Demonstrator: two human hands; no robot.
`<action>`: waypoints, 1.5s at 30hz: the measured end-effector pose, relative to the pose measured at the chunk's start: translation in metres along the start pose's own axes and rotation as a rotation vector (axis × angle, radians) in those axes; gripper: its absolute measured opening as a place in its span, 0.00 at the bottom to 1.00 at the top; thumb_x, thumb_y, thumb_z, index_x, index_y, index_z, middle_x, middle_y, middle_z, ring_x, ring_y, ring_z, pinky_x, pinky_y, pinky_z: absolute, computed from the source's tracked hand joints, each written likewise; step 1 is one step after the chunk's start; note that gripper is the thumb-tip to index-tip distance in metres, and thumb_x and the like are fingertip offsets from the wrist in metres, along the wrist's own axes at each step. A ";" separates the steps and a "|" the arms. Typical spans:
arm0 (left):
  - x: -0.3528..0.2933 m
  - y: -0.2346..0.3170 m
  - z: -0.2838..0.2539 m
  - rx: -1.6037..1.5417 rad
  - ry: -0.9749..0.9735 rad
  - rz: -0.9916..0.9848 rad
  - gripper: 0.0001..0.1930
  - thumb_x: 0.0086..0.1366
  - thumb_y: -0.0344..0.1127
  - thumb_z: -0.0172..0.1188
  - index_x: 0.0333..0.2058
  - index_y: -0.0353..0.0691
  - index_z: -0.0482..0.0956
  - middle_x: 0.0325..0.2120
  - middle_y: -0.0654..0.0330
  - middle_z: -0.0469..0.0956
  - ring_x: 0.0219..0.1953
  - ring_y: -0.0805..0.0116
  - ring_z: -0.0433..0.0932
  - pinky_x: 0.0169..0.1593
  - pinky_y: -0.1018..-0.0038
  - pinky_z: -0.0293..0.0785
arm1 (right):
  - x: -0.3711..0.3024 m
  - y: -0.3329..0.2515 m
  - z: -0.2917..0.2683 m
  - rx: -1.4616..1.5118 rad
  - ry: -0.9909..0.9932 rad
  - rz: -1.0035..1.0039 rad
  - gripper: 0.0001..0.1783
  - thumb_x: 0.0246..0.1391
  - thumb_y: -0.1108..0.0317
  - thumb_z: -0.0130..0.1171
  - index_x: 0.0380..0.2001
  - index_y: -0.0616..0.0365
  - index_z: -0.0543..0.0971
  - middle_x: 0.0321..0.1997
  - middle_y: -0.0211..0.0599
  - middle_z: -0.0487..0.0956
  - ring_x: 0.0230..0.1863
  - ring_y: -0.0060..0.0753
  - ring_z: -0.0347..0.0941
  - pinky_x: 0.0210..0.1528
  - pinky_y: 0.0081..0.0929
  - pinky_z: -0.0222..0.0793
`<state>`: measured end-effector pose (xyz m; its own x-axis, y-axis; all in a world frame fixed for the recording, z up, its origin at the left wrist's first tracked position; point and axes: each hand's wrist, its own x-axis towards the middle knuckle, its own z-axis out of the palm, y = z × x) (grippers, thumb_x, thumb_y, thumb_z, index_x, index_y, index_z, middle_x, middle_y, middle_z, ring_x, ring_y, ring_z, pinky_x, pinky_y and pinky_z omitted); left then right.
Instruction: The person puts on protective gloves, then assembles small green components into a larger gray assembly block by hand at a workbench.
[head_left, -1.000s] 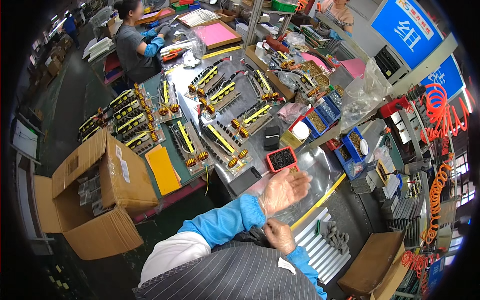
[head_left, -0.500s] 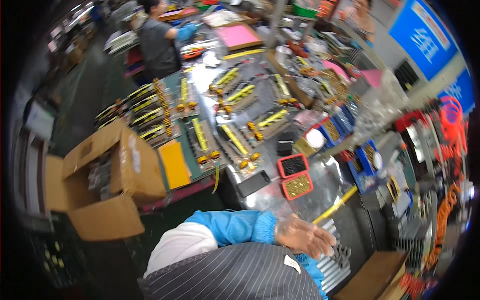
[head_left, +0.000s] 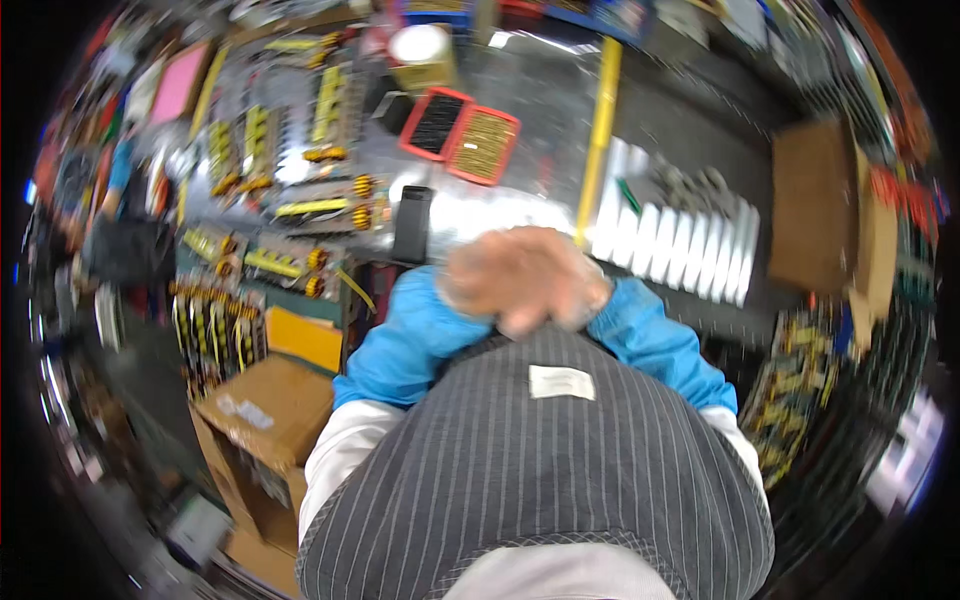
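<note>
Since the last frame, view swung round so that the worktop (head_left: 548,85) lies ahead and its pale strips (head_left: 684,252) to the right; left hand (head_left: 500,272) has come back from over the apron's right side to its front. Step, as judged: the hands are busy with each other, no part from the worktop being handled. Any reach from here would call for parting them first. Pose: both forearms, in blue sleeves (head_left: 415,325), angle inward; left hand lies across the right hand (head_left: 594,289), largely covering it, above the striped apron (head_left: 540,450). Left fingers look loosely bent, nothing visible in them, but blur prevents telling whether released or clenched; right cannot be told either, being mostly hidden. Nearest item: black phone-like slab (head_left: 411,225), flat on the worktop just beyond the left hand, apart from it. Red tray of brass-coloured pieces (head_left: 507,155) farther off.
</note>
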<state>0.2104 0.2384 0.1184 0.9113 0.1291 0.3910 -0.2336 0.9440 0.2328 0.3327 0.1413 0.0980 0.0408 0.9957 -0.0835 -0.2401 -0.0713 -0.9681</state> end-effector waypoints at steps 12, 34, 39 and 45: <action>0.026 -0.035 -0.045 -0.146 0.545 -0.033 0.34 0.69 0.60 0.42 0.55 0.32 0.68 0.35 0.56 0.77 0.27 0.73 0.72 0.26 0.78 0.65 | -0.067 0.071 -0.178 -1.093 0.639 0.096 0.24 0.47 0.66 0.64 0.48 0.53 0.68 0.45 0.44 0.70 0.42 0.49 0.74 0.41 0.43 0.72; 0.045 -0.039 -0.041 0.707 0.882 -0.078 0.13 0.68 0.43 0.52 0.44 0.40 0.74 0.36 0.62 0.79 0.35 0.77 0.74 0.41 0.78 0.70 | -0.022 0.014 -0.197 -0.493 0.717 -0.082 0.12 0.55 0.76 0.55 0.44 0.60 0.74 0.35 0.32 0.78 0.36 0.18 0.73 0.38 0.22 0.72; 0.054 -0.051 -0.035 0.967 0.857 0.169 0.14 0.60 0.30 0.62 0.42 0.42 0.68 0.31 0.69 0.68 0.31 0.81 0.67 0.37 0.81 0.66 | -0.010 -0.004 -0.086 -0.579 0.449 -0.137 0.20 0.52 0.77 0.57 0.50 0.58 0.70 0.42 0.45 0.80 0.46 0.40 0.79 0.46 0.32 0.74; 0.026 -0.044 -0.054 1.248 0.897 0.150 0.09 0.61 0.28 0.62 0.40 0.37 0.73 0.31 0.63 0.76 0.33 0.78 0.75 0.37 0.80 0.73 | -0.006 0.014 -0.056 -0.326 0.395 -0.094 0.19 0.56 0.81 0.51 0.52 0.60 0.67 0.43 0.43 0.79 0.45 0.34 0.77 0.44 0.28 0.73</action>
<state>0.2622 0.2168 0.0703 0.6449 0.7618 -0.0614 -0.0472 0.1200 0.9917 0.3833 0.1308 0.0714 0.4253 0.9049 -0.0140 0.0944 -0.0597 -0.9937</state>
